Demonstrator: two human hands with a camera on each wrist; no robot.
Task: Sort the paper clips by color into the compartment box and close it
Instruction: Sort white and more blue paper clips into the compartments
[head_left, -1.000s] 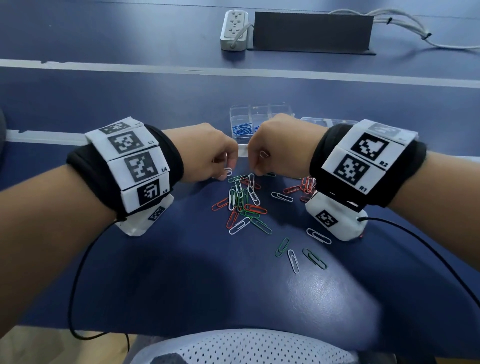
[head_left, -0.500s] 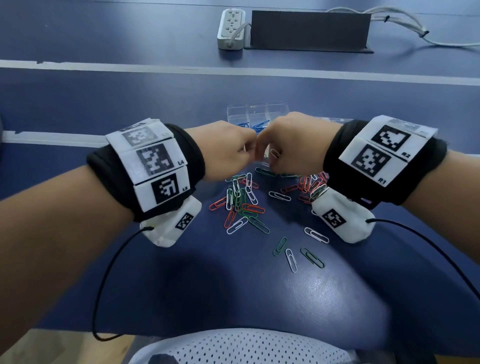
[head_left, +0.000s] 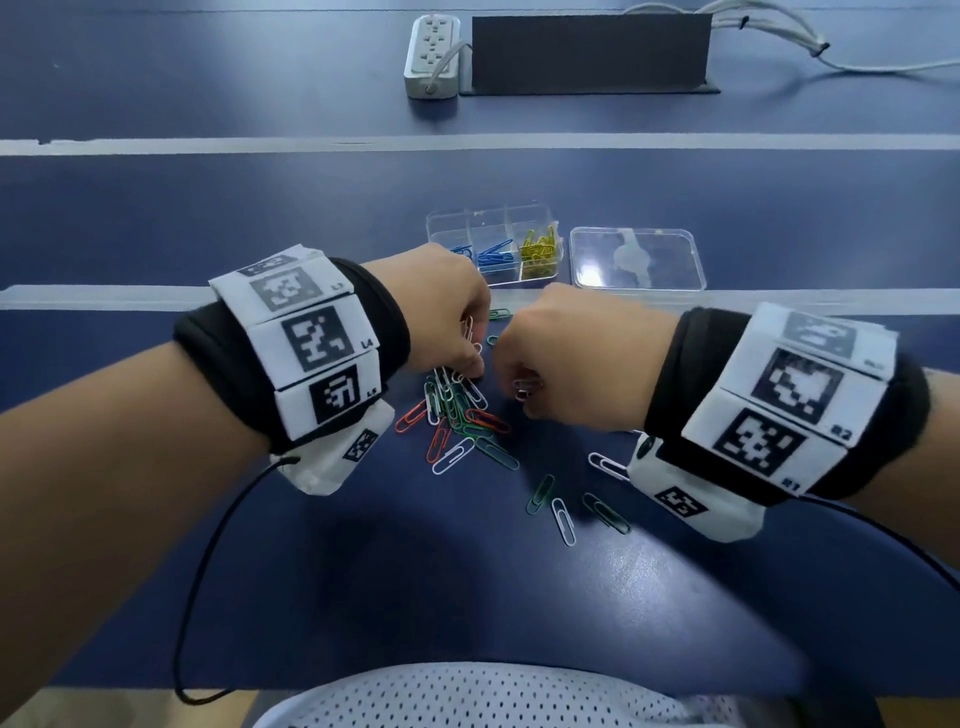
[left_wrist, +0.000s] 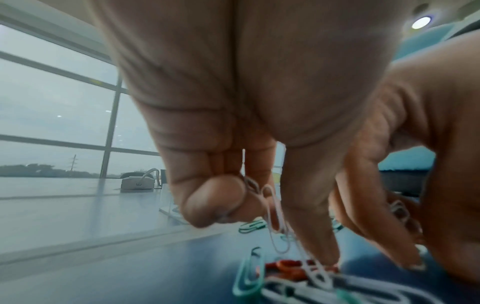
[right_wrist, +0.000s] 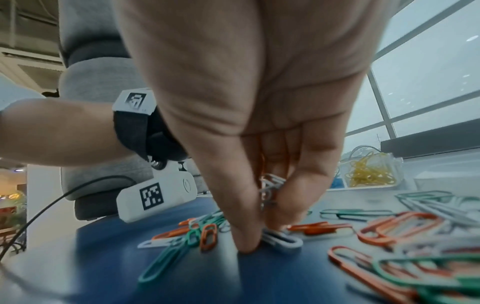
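Observation:
Loose paper clips (head_left: 457, 421), white, green and orange, lie in a pile on the blue table. Both hands hover over the pile, fingers curled down. My left hand (head_left: 467, 345) pinches a few white clips (left_wrist: 275, 218) between thumb and fingers, and they dangle onto the pile. My right hand (head_left: 519, 395) keeps several white clips (right_wrist: 271, 185) bunched in its curled fingers while thumb and fingertip pinch another white clip (right_wrist: 281, 239) lying on the table. Behind the hands stands the clear compartment box (head_left: 540, 214), open, with blue clips (head_left: 496, 254) and yellow clips (head_left: 540, 249) in separate compartments.
The box's clear lid (head_left: 636, 257) lies flat to its right. A few green and white clips (head_left: 563, 514) are scattered nearer me. A power strip (head_left: 431, 49), a dark panel (head_left: 589, 52) and cables sit at the table's far side. Wrist cables trail off the near edge.
Half a second ago the hands met, raised in front of the box. They have since dropped to the pile and parted slightly, uncovering the box.

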